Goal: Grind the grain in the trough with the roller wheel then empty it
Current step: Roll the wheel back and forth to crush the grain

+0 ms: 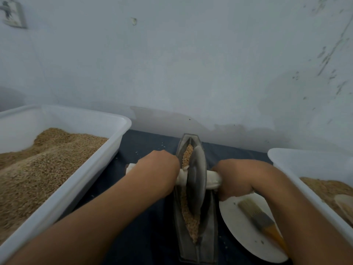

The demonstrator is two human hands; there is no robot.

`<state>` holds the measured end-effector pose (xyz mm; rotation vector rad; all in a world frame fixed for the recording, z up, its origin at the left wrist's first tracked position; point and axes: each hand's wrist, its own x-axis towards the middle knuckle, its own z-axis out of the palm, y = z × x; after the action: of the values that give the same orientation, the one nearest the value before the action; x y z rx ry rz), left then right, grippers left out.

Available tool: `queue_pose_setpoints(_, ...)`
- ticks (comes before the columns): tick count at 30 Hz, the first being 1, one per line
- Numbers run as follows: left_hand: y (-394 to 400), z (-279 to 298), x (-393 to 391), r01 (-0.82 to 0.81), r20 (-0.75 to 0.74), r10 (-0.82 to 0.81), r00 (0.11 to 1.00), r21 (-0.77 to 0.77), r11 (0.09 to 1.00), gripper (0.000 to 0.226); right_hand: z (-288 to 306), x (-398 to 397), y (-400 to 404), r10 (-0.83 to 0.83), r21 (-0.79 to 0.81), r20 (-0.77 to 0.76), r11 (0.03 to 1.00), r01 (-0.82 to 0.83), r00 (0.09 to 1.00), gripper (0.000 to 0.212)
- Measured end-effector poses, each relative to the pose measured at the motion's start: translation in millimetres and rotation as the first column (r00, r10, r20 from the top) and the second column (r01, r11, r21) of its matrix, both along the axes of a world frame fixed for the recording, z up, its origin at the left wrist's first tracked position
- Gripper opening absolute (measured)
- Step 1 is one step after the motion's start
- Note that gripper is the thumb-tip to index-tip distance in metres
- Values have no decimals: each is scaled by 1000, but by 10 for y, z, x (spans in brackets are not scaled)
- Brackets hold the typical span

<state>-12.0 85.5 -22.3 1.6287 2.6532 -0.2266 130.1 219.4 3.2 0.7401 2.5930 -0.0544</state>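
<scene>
While both hands grip the white-wrapped axle, one on each side, the roller wheel stands upright in the trough. The left hand is curled round the left handle, whose end shows beyond the knuckles. The right hand is curled round the right handle, fingers closed on it. One wheel, grey and disc-shaped, sits about midway along the single dark, boat-shaped trough. Grain lies in the channel both ahead of the wheel and behind it, toward the person. The trough rests on a dark cloth, with a few stray grains scattered on it. One white plate lies just to the right of the trough, partly under the right forearm, and one brush with an orange handle lies across it. Two white tubs flank the work: the left tub holds a large heap of grain; the right tub holds a smaller amount and one pale scoop, only partly in view. A blue-grey wall stands behind.
</scene>
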Motion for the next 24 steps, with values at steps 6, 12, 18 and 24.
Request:
queue_pose_setpoints(6,83,-156,-57,-67,-136,119,983,337,939,25,-227,-157,16,9,360,-416,920,155,910,31)
queue_pose_setpoints(12,156,-272,-110,-14,-217,129,967,464,886,29,-331,-208,97,40,403,-518,893,202,855,30)
queue_pose_setpoints(18,125,-161,-100,-56,-133,110,985,360,931,24,-192,-153,87,11,293,-391,950,113,920,28)
queue_pose_setpoints(24,35,30,-34,-35,26,37,999,-51,998,23,-17,-58,53,-5,46,-38,999,7,999,29)
